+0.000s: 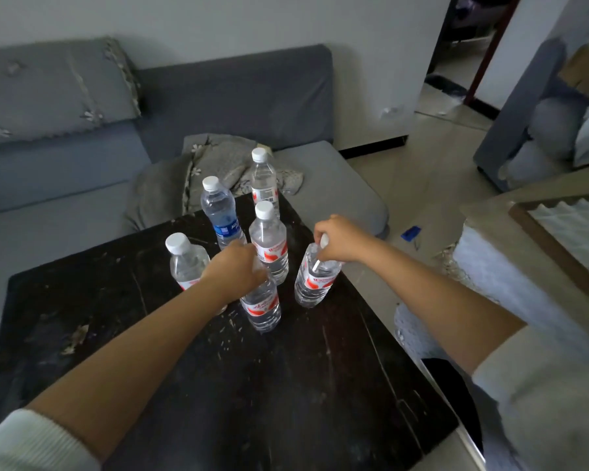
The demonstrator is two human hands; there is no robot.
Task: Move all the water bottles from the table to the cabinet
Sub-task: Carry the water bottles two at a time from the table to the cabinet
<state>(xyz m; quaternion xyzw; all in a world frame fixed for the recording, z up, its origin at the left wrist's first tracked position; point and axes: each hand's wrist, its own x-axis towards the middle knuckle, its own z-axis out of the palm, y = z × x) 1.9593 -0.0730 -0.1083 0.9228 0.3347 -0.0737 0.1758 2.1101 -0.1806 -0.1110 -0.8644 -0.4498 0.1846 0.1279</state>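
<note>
Six clear ribbed plastic bottles (268,237) (white caps) stand on the scuffed black table (184,351). The left hand (235,270) curls over the nearest bottle's (262,305) top; the right hand (337,237) grips another's (315,280) cap.

Both arms reach forward from the lower corners of the view, forearms bare, with pale sleeves pushed up near the elbows. The left hand (235,270) is seen from its back, knuckles up, fingers curled down round the top of a bottle (261,305). The right hand (337,237), wrist bent slightly inward, closes its fingers over the cap end of another bottle (315,280).
</note>
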